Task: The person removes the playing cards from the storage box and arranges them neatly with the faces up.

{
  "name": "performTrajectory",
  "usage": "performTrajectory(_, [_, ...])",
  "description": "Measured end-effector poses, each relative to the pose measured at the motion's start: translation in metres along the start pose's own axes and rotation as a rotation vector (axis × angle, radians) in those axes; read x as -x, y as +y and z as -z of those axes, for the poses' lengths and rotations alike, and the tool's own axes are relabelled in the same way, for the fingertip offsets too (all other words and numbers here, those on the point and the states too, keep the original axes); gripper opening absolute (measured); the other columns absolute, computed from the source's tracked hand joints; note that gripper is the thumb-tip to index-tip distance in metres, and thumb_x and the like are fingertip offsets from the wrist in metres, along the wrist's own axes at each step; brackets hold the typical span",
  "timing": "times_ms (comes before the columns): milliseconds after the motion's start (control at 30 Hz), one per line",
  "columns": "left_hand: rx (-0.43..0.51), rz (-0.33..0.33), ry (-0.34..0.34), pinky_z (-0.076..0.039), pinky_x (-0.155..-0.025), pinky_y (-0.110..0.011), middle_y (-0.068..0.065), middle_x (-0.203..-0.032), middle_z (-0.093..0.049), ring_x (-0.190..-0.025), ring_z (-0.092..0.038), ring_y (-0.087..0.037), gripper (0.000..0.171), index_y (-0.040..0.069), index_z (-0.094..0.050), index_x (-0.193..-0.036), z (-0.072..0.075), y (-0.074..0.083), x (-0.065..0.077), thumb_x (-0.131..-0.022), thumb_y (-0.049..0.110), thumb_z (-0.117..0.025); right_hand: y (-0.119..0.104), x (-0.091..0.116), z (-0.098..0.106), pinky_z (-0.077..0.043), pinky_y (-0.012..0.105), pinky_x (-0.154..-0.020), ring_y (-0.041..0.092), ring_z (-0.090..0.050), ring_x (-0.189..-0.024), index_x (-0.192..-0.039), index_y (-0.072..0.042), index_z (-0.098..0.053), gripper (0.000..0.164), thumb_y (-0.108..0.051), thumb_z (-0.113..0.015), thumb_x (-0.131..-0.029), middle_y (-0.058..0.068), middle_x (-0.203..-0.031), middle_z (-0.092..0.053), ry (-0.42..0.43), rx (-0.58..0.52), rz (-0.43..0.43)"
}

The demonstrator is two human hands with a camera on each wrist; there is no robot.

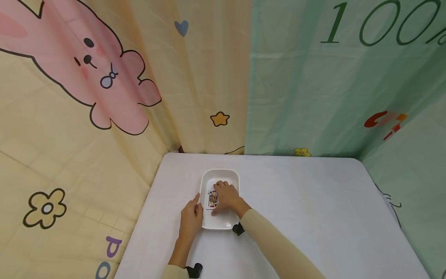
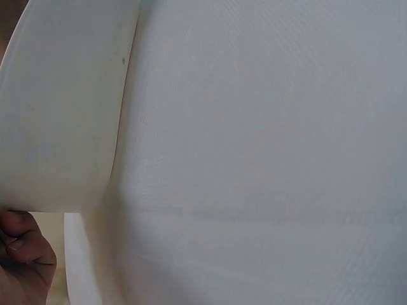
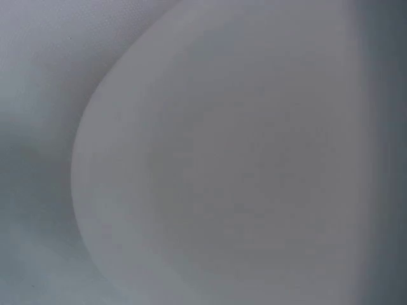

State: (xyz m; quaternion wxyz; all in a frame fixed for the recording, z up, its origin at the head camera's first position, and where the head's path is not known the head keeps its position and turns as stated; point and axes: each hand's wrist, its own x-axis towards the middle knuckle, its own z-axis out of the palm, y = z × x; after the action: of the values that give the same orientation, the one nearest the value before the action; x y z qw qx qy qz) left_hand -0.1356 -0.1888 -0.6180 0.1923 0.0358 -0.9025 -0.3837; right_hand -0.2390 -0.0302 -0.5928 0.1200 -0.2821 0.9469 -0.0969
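A playing card (image 1: pixel 212 199), a face card with coloured figures, lies face up in a white tray (image 1: pixel 220 224). Over the tray's inside, my right hand (image 1: pixel 228 197) spans the card's length, thumb towards the near end and fingers towards the far end. Whether these fingers touch the card is hard to make out. At the tray's left side, my left hand (image 1: pixel 191 217) holds the rim, with its index finger along the wall. In the left wrist view, curled fingers (image 2: pixel 28 244) meet the tray's edge (image 2: pixel 63 127). The right wrist view shows only the blurred tray (image 3: pixel 241 159).
The tray stands on a white-covered table (image 1: pixel 299 201). Behind and beside the table hang a yellow curtain (image 1: pixel 150 23) with a pink rabbit and a green curtain (image 1: pixel 285 77). Dark wrist mounts (image 1: pixel 238 229) sit by both cuffs.
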Motion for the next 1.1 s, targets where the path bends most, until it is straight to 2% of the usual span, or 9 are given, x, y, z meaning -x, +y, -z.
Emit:
performTrajectory(300, [0.000, -0.018, 0.040, -0.037, -0.053, -0.023, 0.001, -0.069, -0.048, -0.061, -0.038, -0.006, 0.040, -0.003, -0.064, -0.137, -0.002, 0.003, 0.003, -0.096, 0.000, -0.064, 0.001, 0.003, 0.004, -0.045, 0.047, -0.107, 0.027, -0.050, -0.130, -0.142, -0.011, -0.056, 0.094, -0.058, -0.090, -0.068, 0.007, -0.144, -0.053, -0.001, -0.008, -0.013])
performTrajectory(600, [0.017, 0.002, 0.043, -0.036, -0.054, -0.022, 0.000, -0.069, -0.048, -0.062, -0.038, -0.007, 0.041, -0.002, -0.064, -0.137, -0.003, 0.005, 0.004, -0.096, 0.000, -0.064, 0.005, 0.000, 0.005, -0.044, 0.045, -0.107, 0.024, -0.051, -0.125, -0.142, -0.014, -0.057, 0.096, -0.061, -0.091, -0.065, 0.005, -0.138, -0.057, 0.018, -0.022, -0.015])
performTrajectory(900, [0.017, -0.048, 0.083, -0.034, -0.054, -0.023, 0.001, -0.068, -0.046, -0.061, -0.036, -0.006, 0.040, -0.004, -0.065, -0.135, -0.005, 0.001, 0.003, -0.095, -0.002, -0.065, 0.007, 0.003, 0.021, -0.044, 0.045, -0.112, 0.024, -0.053, -0.128, -0.143, -0.013, -0.057, 0.097, -0.062, -0.091, -0.066, 0.006, -0.138, -0.059, 0.058, -0.022, -0.004])
performTrajectory(1100, [0.024, -0.022, 0.067, -0.035, -0.054, -0.022, 0.000, -0.068, -0.046, -0.062, -0.038, -0.007, 0.040, -0.003, -0.064, -0.136, -0.003, 0.002, 0.003, -0.096, -0.001, -0.064, 0.013, 0.018, 0.040, -0.045, 0.044, -0.112, 0.026, -0.053, -0.131, -0.146, -0.010, -0.054, 0.099, -0.058, -0.091, -0.068, 0.008, -0.140, -0.059, 0.130, -0.076, 0.024])
